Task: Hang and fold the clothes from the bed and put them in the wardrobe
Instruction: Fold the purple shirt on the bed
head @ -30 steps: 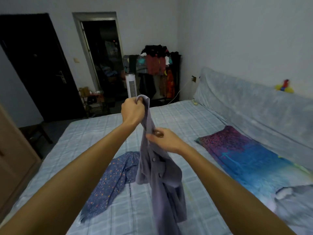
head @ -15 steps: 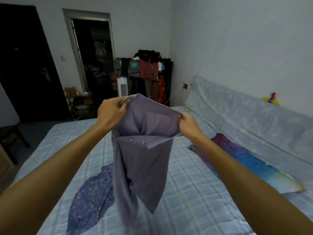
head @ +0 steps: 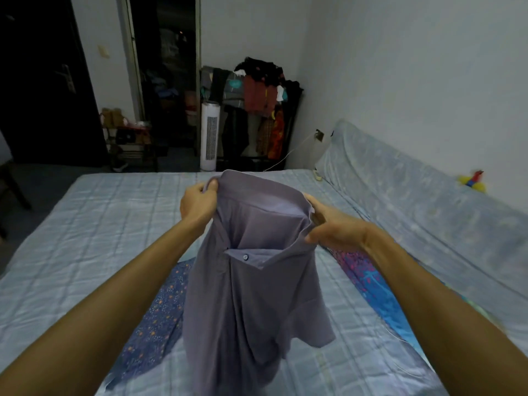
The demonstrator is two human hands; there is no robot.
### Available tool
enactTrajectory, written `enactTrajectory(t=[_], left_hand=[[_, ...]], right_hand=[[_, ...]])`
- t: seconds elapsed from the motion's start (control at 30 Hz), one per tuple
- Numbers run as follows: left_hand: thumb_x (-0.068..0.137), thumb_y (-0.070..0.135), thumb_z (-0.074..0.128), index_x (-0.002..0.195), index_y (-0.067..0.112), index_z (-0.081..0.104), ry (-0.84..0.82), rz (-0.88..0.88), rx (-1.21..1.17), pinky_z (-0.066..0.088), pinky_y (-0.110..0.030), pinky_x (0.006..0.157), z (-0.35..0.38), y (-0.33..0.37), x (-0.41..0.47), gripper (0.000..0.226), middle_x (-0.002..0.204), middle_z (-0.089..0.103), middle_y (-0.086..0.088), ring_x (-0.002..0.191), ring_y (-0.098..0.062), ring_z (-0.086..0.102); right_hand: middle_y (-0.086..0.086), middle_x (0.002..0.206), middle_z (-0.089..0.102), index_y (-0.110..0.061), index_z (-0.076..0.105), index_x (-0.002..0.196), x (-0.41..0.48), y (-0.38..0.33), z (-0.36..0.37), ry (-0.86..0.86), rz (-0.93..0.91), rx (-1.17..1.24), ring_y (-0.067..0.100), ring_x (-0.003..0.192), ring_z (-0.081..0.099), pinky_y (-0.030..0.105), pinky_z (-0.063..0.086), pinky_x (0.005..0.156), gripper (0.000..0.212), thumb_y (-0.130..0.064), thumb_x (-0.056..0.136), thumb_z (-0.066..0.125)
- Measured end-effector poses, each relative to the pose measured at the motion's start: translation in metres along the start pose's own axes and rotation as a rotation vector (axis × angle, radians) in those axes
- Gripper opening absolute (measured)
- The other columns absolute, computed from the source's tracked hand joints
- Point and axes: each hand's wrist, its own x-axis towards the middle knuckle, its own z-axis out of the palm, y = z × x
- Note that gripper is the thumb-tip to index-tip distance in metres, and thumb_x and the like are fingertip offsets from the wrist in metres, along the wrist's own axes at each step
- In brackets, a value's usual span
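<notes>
A grey-purple button shirt [head: 251, 295] hangs in the air over the bed [head: 85, 238], held up by its collar. My left hand [head: 198, 202] pinches the collar's left end. My right hand [head: 331, 224] grips the collar's right side, and the collar is spread wide between the two hands. The shirt's body drapes down to the mattress. A blue floral garment [head: 154, 327] lies flat on the bed, partly hidden behind the shirt.
A purple and blue patterned pillow [head: 377, 284] lies to the right, against the covered headboard [head: 428, 212]. Beyond the bed's far edge stand a white tower fan [head: 210, 135], a loaded clothes rack [head: 257, 110], a small stool and an open doorway.
The bunched shirt has been opened out: my right hand slid from its front to the collar's right side, and the hands drew apart. The view has shifted right and down.
</notes>
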Motion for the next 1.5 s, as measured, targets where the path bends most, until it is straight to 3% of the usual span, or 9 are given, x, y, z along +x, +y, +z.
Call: enactTrajectory(t=[0.2,0.43,0.57,0.77,1.03,1.13,1.27,1.43,1.5], left_hand=[[0.087,0.042,0.062,0.053,0.015,0.042,-0.123,0.086,-0.022,0.029,-0.030,0.057,-0.002,-0.019,-0.008,0.048,0.051,0.038,0.002,0.057,-0.017,0.040],[0.080,0.061,0.061,0.075,0.003,0.063,-0.156,0.293,0.255,0.047,-0.038,0.058,0.010,0.010,-0.066,0.058,0.067,0.062,-0.009,0.063,-0.022,0.059],[0.076,0.043,0.075,0.091,0.024,0.066,-0.403,0.379,0.447,0.047,-0.012,0.062,0.034,0.034,-0.128,0.026,0.085,0.067,0.014,0.078,0.002,0.060],[0.061,0.022,0.078,0.091,0.021,0.066,-0.775,0.294,0.630,0.049,-0.024,0.070,0.077,0.025,-0.185,0.032,0.085,0.067,0.010,0.076,-0.001,0.058],[0.082,0.042,0.068,0.062,0.010,0.061,-0.235,0.080,0.621,0.039,-0.027,0.050,0.099,0.020,-0.225,0.039,0.059,0.057,-0.002,0.057,-0.011,0.050],[0.088,0.045,0.061,0.057,0.010,0.055,-0.026,-0.004,0.416,0.035,-0.029,0.048,0.093,0.034,-0.227,0.047,0.056,0.054,-0.007,0.057,-0.021,0.050],[0.088,0.047,0.059,0.074,0.007,0.063,-0.084,0.026,0.218,0.039,-0.026,0.052,0.083,0.039,-0.237,0.043,0.067,0.061,-0.007,0.064,-0.016,0.055],[0.070,0.057,0.067,0.095,0.014,0.060,-0.279,0.177,0.254,0.049,-0.031,0.070,0.054,0.031,-0.246,0.051,0.091,0.064,0.002,0.082,-0.010,0.061],[0.064,0.035,0.067,0.099,0.007,0.054,-0.360,0.123,0.220,0.046,-0.034,0.071,0.040,0.031,-0.251,0.047,0.091,0.059,-0.003,0.081,-0.015,0.057]], right_hand=[[-0.004,0.121,0.053,-0.024,0.032,0.140,0.003,0.017,-0.014,0.248,0.089,-0.888,0.015,0.108,0.054,0.030,0.045,0.086,0.075,-0.009,0.073,0.062],[0.002,0.096,0.066,-0.017,0.060,0.102,-0.018,0.045,-0.055,0.594,-0.211,-0.541,0.023,0.092,0.064,0.035,0.052,0.073,0.012,-0.011,0.091,0.060],[0.005,0.093,0.064,-0.015,0.058,0.113,-0.037,0.040,-0.071,0.734,-0.326,-0.088,0.020,0.086,0.062,0.027,0.050,0.067,0.022,-0.005,0.095,0.052],[0.000,0.111,0.059,-0.016,0.056,0.125,-0.060,0.032,-0.090,0.747,-0.358,-0.172,0.012,0.103,0.054,0.023,0.043,0.085,0.038,0.001,0.095,0.040],[0.004,0.099,0.057,-0.021,0.038,0.141,-0.102,0.030,-0.102,0.495,-0.204,-0.235,0.009,0.071,0.053,0.019,0.040,0.055,0.061,0.006,0.085,0.038],[0.005,0.118,0.054,-0.029,0.024,0.147,-0.132,0.028,-0.112,0.317,-0.219,-0.402,0.017,0.091,0.062,0.031,0.055,0.069,0.077,0.009,0.082,0.041],[-0.002,0.136,0.046,-0.028,0.023,0.150,-0.153,0.031,-0.108,0.396,-0.276,-0.643,0.014,0.123,0.046,0.023,0.040,0.092,0.085,0.013,0.078,0.042],[0.007,0.110,0.064,-0.012,0.051,0.135,-0.168,0.049,-0.085,0.621,-0.314,-0.618,0.017,0.105,0.057,0.022,0.042,0.081,0.049,0.005,0.089,0.044],[0.009,0.104,0.069,-0.010,0.066,0.110,-0.168,0.059,-0.077,0.695,-0.353,-0.586,0.022,0.098,0.063,0.033,0.050,0.080,0.035,0.005,0.089,0.044]])
